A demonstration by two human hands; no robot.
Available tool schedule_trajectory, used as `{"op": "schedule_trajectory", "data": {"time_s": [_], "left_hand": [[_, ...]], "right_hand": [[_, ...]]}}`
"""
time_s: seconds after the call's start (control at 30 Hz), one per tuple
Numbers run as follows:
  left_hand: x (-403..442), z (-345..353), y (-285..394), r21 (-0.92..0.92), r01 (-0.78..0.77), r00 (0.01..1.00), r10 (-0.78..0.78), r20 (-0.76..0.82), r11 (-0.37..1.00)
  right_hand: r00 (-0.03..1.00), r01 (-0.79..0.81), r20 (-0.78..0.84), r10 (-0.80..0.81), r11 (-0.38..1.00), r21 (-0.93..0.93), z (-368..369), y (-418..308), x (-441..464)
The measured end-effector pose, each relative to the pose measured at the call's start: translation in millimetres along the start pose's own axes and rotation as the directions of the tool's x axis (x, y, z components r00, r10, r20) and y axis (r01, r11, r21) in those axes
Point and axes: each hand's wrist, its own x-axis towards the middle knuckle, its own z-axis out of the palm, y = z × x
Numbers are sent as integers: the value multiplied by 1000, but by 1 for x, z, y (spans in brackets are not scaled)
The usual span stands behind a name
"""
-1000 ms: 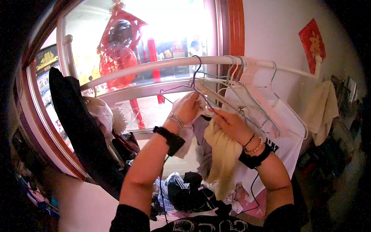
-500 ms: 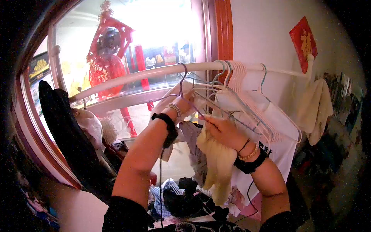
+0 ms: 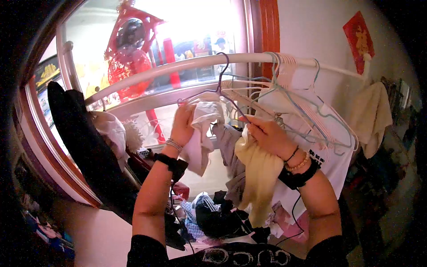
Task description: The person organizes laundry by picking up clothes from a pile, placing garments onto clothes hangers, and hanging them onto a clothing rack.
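A dark purple hanger [image 3: 219, 84] hangs by its hook from the white rail. At its left end, my left hand [image 3: 182, 124] is closed, with fingers at the edge of a white cloth [image 3: 200, 147] draped over that arm of the hanger. My right hand [image 3: 269, 137] pinches the hanger's right arm between thumb and fingers. A pale yellow cloth [image 3: 258, 178] hangs down beside and below my right hand; whether the fingers hold it too is hidden. Between the two hangs a grey cloth [image 3: 231, 153].
The white rail [image 3: 178, 65] spans the window. Teal hangers [image 3: 318, 82] and several pink ones [image 3: 287, 66] crowd its right side, with a white shirt [image 3: 329, 178] there. A black garment [image 3: 84, 151] hangs at left. Mixed clothes [image 3: 218, 218] lie below.
My left hand has moved left from near the hook's base to the hanger's left end, where the white cloth now shows. My right hand stays on the right arm. The view has shifted slightly.
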Motion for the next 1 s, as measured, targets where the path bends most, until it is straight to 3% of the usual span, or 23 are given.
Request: {"op": "schedule_trajectory", "data": {"time_s": [0.07, 0.13, 0.33, 0.4, 0.47, 0.53, 0.67, 0.73, 0.77, 0.8, 0.87, 0.93, 0.97, 1.0], "left_hand": [[3, 9, 21, -273, -87, 996, 75, -56, 958], [6, 17, 37, -210, -64, 998, 68, 12, 976], [9, 36, 46, -486, 32, 994, 23, 108, 873], [1, 35, 53, -771, 259, 965, -126, 229, 582], [3, 29, 53, -761, 323, 941, -107, 320, 563], [5, 12, 65, -372, 83, 955, 33, 295, 925], [2, 4, 76, -257, 2, 982, 47, 182, 967], [3, 9, 60, -330, -48, 988, 94, 125, 943], [1, 7, 58, -342, 31, 996, -2, 84, 939], [3, 3, 52, -342, 26, 997, 1, 79, 940], [12, -5, 40, -562, 350, 931, -347, 116, 750], [30, -6, 30, -385, 386, 902, -430, -31, 838], [42, -14, 42, -446, 486, 867, -477, 141, 752], [44, -6, 50, -446, 487, 866, -479, 140, 751]], "right_hand": [[1000, -29, 14, 28, 999, 31, 2, 0, 3], [999, -39, 19, 38, 998, 50, 1, -2, 2], [1000, -1, -12, 2, 1000, 27, -6, 5, 1], [1000, 6, -26, -5, 1000, 29, -4, 10, 2], [998, 52, -38, -53, 998, -33, -4, 12, 2], [999, 37, -25, -38, 999, -14, -3, 12, 2], [1000, -26, 5, 26, 999, -21, -5, 3, 2], [999, -47, 17, 47, 999, 10, -5, -3, 0], [998, -67, 24, 66, 997, 39, -6, -5, 1], [998, -64, 21, 63, 997, 36, -7, -6, 1], [1000, -8, 22, 8, 1000, 26, -7, -7, 1], [1000, -13, 27, 12, 1000, 20, -2, -2, 3], [999, -14, 38, 14, 1000, 10, 0, 0, 3], [999, -14, 40, 14, 1000, 9, 1, 0, 3]]}}
